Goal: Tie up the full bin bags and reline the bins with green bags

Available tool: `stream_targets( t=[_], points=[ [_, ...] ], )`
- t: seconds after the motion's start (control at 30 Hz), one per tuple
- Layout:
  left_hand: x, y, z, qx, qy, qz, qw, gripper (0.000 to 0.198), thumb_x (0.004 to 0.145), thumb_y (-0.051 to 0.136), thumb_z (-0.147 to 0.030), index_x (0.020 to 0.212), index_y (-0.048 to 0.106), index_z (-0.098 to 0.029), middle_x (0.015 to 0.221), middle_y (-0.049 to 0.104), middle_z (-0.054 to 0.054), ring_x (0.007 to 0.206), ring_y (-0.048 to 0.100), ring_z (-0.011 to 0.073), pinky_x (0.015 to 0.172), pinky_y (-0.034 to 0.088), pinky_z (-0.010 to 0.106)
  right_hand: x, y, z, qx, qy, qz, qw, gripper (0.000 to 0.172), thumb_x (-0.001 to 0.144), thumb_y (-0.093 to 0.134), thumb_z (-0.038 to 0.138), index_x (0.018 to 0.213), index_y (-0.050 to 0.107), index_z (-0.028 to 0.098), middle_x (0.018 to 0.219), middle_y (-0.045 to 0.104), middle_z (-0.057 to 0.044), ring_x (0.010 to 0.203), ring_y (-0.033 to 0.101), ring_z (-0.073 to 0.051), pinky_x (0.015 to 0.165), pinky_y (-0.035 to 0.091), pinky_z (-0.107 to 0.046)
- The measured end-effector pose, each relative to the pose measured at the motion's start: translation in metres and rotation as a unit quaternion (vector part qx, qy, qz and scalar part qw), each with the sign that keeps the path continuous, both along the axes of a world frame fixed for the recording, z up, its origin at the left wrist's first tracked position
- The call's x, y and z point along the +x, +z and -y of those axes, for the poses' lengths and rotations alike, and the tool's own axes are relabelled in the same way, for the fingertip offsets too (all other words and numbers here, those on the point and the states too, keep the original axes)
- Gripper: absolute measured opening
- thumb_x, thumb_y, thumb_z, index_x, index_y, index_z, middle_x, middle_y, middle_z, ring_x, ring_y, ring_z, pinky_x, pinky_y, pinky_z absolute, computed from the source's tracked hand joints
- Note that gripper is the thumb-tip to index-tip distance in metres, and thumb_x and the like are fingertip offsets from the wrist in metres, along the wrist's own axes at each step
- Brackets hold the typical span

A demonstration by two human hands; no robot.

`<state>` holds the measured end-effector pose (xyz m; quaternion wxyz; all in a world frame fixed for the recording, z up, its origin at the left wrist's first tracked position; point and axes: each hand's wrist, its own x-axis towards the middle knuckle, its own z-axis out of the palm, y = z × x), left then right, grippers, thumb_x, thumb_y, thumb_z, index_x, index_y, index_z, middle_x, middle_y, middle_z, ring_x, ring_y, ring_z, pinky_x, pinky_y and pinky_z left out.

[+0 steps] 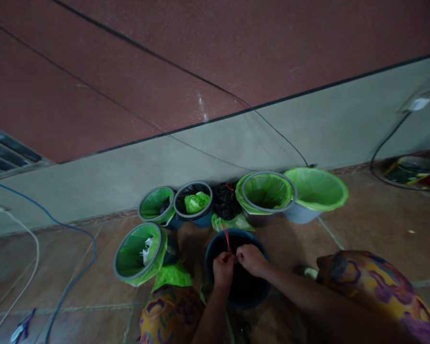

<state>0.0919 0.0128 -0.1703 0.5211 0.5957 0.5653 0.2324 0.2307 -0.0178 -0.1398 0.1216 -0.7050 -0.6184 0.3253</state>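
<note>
A dark bin (260, 291) stands on the floor between my knees, its inside too dark to make out. Over its opening, my left hand (224, 268) and my right hand (252, 259) are closed and almost touching. A red string (227, 236) rises in a loop from between the pinched fingers towards the far rim. Its lower end is hidden by the fingers. Just beyond the bin lie a black plastic bag (226, 202) with a bit of red string on top and a crumpled green bag (236, 222).
Green-lined bins stand along the wall (136, 179): a white one (303, 213), a brown one (260, 220) and a left one (146, 203). A black-lined bin (179, 203) holds a green bag. Another green-lined bin (123, 258) tilts at front left. A blue hose (79, 277) crosses the floor.
</note>
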Motion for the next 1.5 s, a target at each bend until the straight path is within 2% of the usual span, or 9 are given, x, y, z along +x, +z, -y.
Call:
stream_targets(
  t=[0.37,0.53,0.73,0.87,1.0,1.1,1.2,1.37,1.5],
  points=[
    [-0.002,0.005,0.002,0.009,-0.055,-0.001,0.998,0.025,0.084,0.052,-0.029,0.104,0.060,-0.016,0.075,0.068,0.003,0.072,0.064,0.0162,0.067,0.046,0.025,0.007,-0.004,-0.004,0.003,0.007,-0.088,0.996,0.028,0.081,0.051,0.014,0.081,0.079,0.013,0.074,0.074,-0.007,0.070,0.063,-0.016,0.064,0.039,-0.024],
    [0.000,0.005,0.007,0.012,-0.081,0.024,0.996,0.045,0.079,0.059,-0.025,0.123,0.055,-0.014,0.083,0.072,0.004,0.079,0.067,0.0176,0.073,0.048,0.026,0.007,-0.005,-0.006,-0.008,-0.024,-0.016,1.000,0.027,0.083,0.051,0.017,0.083,0.078,0.013,0.085,0.076,-0.011,0.084,0.067,-0.020,0.072,0.042,-0.026],
    [0.004,0.008,0.012,0.077,-0.059,-0.100,0.990,0.046,0.083,0.053,-0.017,0.129,0.052,-0.014,0.083,0.073,0.005,0.079,0.069,0.0181,0.074,0.048,0.027,0.000,-0.010,-0.004,-0.039,-0.090,-0.029,0.995,0.023,0.083,0.052,0.015,0.077,0.074,0.013,0.084,0.074,-0.012,0.082,0.066,-0.018,0.069,0.044,-0.024],
    [0.003,0.005,0.014,0.139,-0.093,-0.147,0.975,0.047,0.087,0.046,-0.013,0.133,0.053,-0.019,0.095,0.074,0.006,0.086,0.069,0.0185,0.079,0.049,0.028,-0.002,-0.007,-0.003,-0.139,-0.172,-0.178,0.959,0.020,0.079,0.049,0.012,0.070,0.066,0.014,0.062,0.065,-0.004,0.055,0.059,-0.012,0.051,0.041,-0.020],
    [-0.001,0.002,0.018,0.214,-0.162,-0.175,0.947,0.050,0.090,0.042,-0.013,0.138,0.052,-0.021,0.117,0.069,0.009,0.101,0.066,0.0190,0.087,0.050,0.028,0.003,-0.002,-0.003,-0.206,-0.198,-0.279,0.917,0.016,0.074,0.050,0.008,0.065,0.061,0.015,0.054,0.057,0.001,0.045,0.052,-0.009,0.045,0.041,-0.019],
    [-0.003,0.004,0.021,0.256,-0.197,-0.234,0.917,0.044,0.090,0.042,-0.011,0.130,0.059,-0.020,0.106,0.069,0.011,0.094,0.066,0.0198,0.081,0.050,0.028,0.006,-0.003,-0.003,-0.209,-0.197,-0.290,0.913,0.015,0.072,0.051,0.008,0.062,0.059,0.016,0.051,0.054,0.002,0.044,0.051,-0.009,0.045,0.041,-0.019],
    [-0.004,0.006,0.021,0.269,-0.203,-0.259,0.905,0.033,0.090,0.041,-0.009,0.106,0.069,-0.019,0.095,0.069,0.010,0.087,0.064,0.0184,0.076,0.047,0.026,0.007,-0.007,-0.003,-0.197,-0.179,-0.275,0.924,0.014,0.073,0.054,0.010,0.062,0.059,0.016,0.049,0.053,0.003,0.044,0.050,-0.009,0.047,0.040,-0.020],
    [-0.003,0.011,0.016,0.238,-0.170,-0.222,0.930,0.030,0.093,0.040,-0.015,0.085,0.068,-0.019,0.088,0.067,0.008,0.082,0.061,0.0168,0.075,0.045,0.026,0.009,-0.006,-0.005,-0.081,-0.043,-0.121,0.988,0.017,0.075,0.056,0.012,0.066,0.071,0.015,0.062,0.066,-0.004,0.062,0.060,-0.014,0.060,0.041,-0.024],
    [-0.005,0.013,0.014,0.195,-0.147,-0.179,0.953,0.024,0.090,0.046,-0.017,0.081,0.068,-0.019,0.087,0.066,0.007,0.083,0.061,0.0164,0.076,0.043,0.026,0.010,-0.004,-0.003,-0.006,0.011,-0.044,0.999,0.022,0.079,0.054,0.014,0.080,0.076,0.015,0.085,0.073,-0.009,0.085,0.064,-0.019,0.074,0.041,-0.027]
  ],
)
